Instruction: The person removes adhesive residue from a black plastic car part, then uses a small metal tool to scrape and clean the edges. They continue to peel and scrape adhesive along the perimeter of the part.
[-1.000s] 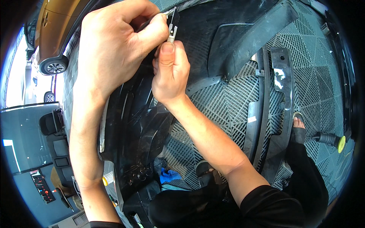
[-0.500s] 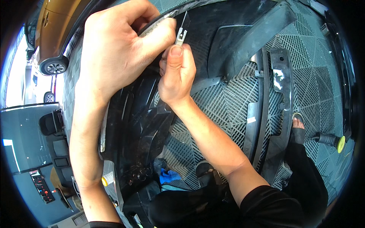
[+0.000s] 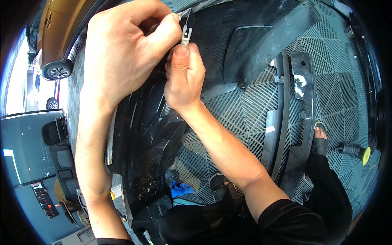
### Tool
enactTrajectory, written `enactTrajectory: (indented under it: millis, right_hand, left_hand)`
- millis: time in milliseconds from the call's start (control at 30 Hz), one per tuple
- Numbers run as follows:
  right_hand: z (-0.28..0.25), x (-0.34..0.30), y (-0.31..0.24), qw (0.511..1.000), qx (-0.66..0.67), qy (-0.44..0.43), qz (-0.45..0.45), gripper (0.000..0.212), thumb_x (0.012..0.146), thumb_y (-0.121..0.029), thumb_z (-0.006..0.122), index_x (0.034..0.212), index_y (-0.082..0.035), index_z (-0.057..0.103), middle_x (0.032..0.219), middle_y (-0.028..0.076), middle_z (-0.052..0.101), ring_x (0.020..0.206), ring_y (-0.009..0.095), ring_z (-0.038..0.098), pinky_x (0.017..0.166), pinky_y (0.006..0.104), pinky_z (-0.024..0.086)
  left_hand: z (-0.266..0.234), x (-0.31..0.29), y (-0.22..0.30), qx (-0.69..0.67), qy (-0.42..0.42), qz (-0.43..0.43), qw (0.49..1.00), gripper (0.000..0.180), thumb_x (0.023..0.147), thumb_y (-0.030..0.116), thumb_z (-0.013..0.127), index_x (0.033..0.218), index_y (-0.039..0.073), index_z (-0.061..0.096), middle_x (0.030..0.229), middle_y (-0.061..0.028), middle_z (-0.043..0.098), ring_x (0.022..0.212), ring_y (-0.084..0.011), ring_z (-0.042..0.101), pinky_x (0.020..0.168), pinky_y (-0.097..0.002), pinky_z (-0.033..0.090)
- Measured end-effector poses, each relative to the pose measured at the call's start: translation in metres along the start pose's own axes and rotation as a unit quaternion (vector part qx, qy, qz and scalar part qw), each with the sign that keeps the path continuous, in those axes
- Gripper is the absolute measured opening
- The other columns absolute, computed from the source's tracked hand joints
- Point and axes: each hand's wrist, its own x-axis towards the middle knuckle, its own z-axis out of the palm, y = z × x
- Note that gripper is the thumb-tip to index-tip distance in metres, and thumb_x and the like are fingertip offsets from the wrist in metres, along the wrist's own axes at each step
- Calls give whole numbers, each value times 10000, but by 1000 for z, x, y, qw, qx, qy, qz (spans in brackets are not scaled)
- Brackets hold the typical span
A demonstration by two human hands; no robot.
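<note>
My right hand (image 3: 184, 81) is closed around a small utility knife (image 3: 186, 34), thumb on top of its grey metal head. The thin blade points up and away from me, its tip near the pale far edge of a black plastic car bumper (image 3: 212, 45). Close beside it, my left hand (image 3: 116, 57) is bent over that edge with thumb and fingers pinched together. A bit of light strip shows by the left thumb tip; the fingers behind are partly hidden. The bumper extends toward me beneath both wrists.
Long black bumper parts (image 3: 300, 110) lie on the grey grid floor (image 3: 232, 114) to the right. A polisher with a yellow pad (image 3: 366, 156) lies beyond my foot. A blue cloth (image 3: 181, 189) is below. An orange car (image 3: 61, 28) stands at far left.
My right hand and the knife have shifted slightly left and up along the bumper's edge. The left hand has moved a little left, its thumb drawn back from the blade.
</note>
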Motion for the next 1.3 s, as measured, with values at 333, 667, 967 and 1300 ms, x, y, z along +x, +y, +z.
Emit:
enactTrajectory:
  millis: [333, 667, 967, 1300]
  right_hand:
    - [9, -4, -13, 998, 9, -9, 56, 467, 1090, -493, 424, 904, -70, 492, 734, -33, 478, 619, 46, 454, 551, 218, 404]
    - [13, -9, -16, 999, -7, -9, 52, 484, 1086, -504, 428, 894, -64, 483, 720, -23, 492, 622, 48, 468, 544, 225, 396]
    - [-2, -22, -3, 995, 67, 0, 75, 486, 1067, -527, 466, 893, -73, 469, 727, -26, 426, 565, 46, 389, 499, 208, 351]
    - [-2, -7, -3, 998, 51, 3, 46, 457, 1077, -504, 460, 910, -78, 470, 701, -36, 412, 560, 41, 373, 492, 216, 322]
  left_hand:
    - [1, -1, -2, -3, 5, -13, 1000, 168, 917, 147, 699, 963, -6, 748, 782, -64, 735, 733, -100, 678, 694, -258, 534]
    - [2, -2, -3, -11, 1, -7, 1000, 165, 923, 130, 685, 972, -16, 744, 796, -60, 736, 743, -96, 676, 703, -260, 538]
    - [-1, 2, 0, 1, -11, 7, 1000, 198, 923, 194, 747, 926, -4, 738, 736, -49, 713, 686, -84, 651, 640, -253, 511]
    - [3, 4, 2, 27, 9, 12, 1000, 219, 922, 225, 768, 880, 12, 738, 693, -54, 701, 631, -93, 644, 591, -256, 502]
